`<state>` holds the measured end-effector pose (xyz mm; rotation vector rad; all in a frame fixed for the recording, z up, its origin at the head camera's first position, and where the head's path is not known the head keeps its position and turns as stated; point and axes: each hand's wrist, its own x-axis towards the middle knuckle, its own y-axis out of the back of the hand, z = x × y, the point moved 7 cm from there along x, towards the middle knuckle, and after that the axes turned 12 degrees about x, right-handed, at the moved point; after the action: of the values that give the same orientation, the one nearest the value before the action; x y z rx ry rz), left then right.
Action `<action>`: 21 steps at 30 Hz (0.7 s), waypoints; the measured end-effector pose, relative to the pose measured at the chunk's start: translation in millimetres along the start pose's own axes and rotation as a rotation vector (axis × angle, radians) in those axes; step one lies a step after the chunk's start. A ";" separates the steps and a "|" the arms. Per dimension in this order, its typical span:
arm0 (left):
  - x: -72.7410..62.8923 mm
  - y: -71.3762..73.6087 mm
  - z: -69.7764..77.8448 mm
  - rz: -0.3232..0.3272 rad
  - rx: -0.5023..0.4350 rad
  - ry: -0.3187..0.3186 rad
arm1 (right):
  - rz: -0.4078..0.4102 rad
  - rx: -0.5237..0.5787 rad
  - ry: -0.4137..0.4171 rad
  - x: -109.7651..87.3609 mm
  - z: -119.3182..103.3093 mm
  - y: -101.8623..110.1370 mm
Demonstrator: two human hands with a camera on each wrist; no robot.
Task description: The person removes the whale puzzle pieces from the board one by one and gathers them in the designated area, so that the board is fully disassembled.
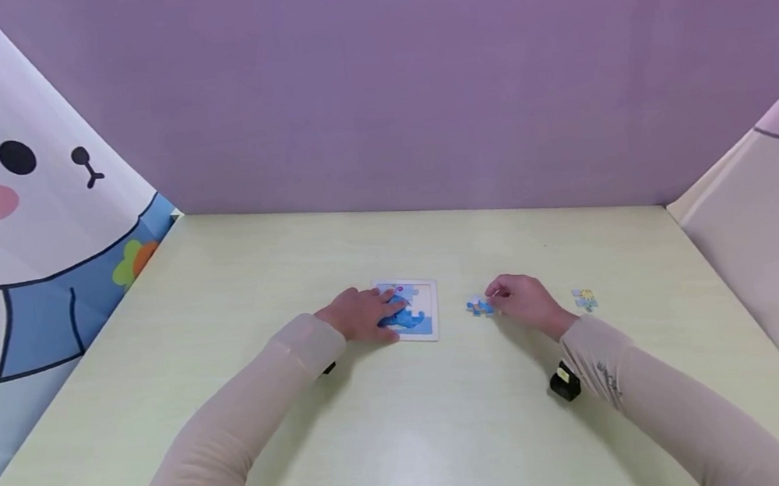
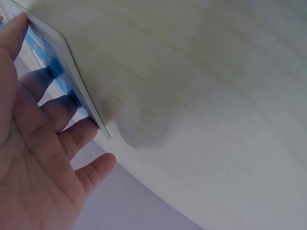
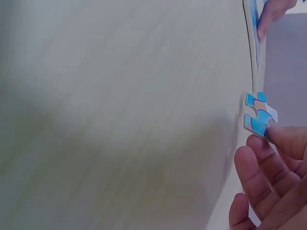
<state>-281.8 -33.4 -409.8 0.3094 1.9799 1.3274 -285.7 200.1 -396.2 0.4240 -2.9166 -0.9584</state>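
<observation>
A square jigsaw puzzle in a white frame lies on the table, its picture mostly blue. Across its left part rests my left hand, fingers spread. In the left wrist view, the fingertips touch the frame's edge and the picture. To the right of the puzzle, my right hand pinches a blue puzzle piece with an orange patch between thumb and finger. The piece is held just over the table, tilted in the right wrist view. Part of the puzzle's picture is hidden under the left hand.
Another puzzle piece, pale blue with a yellow figure, lies on the table right of my right hand. A purple panel rises behind the table, and a panel with a cartoon figure stands on the left.
</observation>
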 end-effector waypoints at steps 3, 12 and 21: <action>-0.7 0.8 0.0 0.002 0.000 0.001 | -0.002 0.011 -0.025 -5.3 7.8 9.3; -0.8 1.5 1.0 0.004 -0.012 -0.013 | 0.006 0.119 -0.110 -23.1 38.9 42.9; -2.1 1.4 0.2 -0.002 -0.010 -0.030 | -0.023 0.116 -0.130 -40.4 54.8 72.0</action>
<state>-280.5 -33.8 -407.7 0.3209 1.9479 1.3239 -271.3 298.1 -396.3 0.4170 -3.1029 -0.8525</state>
